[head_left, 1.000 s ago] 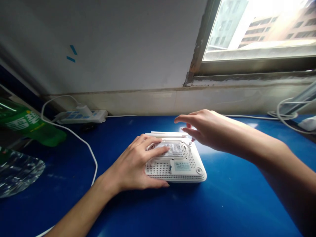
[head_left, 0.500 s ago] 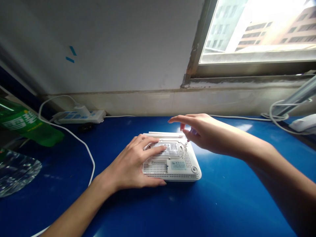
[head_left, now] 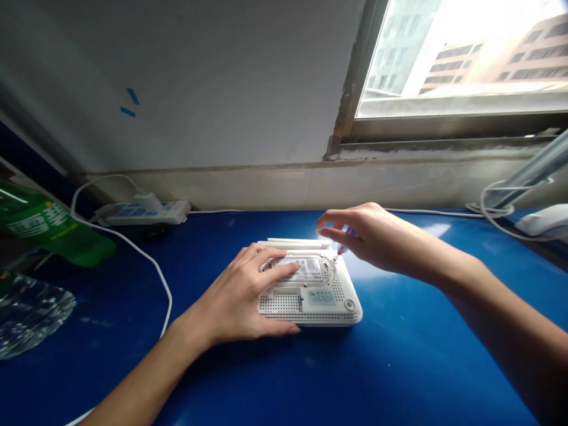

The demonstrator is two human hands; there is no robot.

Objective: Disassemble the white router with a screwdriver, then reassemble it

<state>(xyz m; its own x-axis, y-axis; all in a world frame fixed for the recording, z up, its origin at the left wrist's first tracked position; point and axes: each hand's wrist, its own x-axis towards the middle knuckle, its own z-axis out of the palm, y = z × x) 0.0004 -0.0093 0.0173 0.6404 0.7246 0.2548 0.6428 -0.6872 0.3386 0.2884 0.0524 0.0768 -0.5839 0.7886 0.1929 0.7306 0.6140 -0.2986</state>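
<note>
A white router lies underside up on the blue table, its vent holes, labels and round corner recesses showing. My left hand holds it at the left, fingers spread over the underside and thumb along the front edge. My right hand is above the far right corner, its fingers curled around a small screwdriver with a see-through purplish handle. The tool's reddish lower end points down at that corner's recess; whether it touches is too small to tell. Most of the handle is hidden behind my fingers.
At the left stand a green bottle and a clear plastic bottle. A power strip with a plugged-in white cable lies by the wall. Near the right edge, more white cable loops round a metal post.
My right hand has shifted slightly right, and its index finger and thumb have drawn closer together. The screwdriver's lower end is now at the router's corner. My left hand and the router stay put.
</note>
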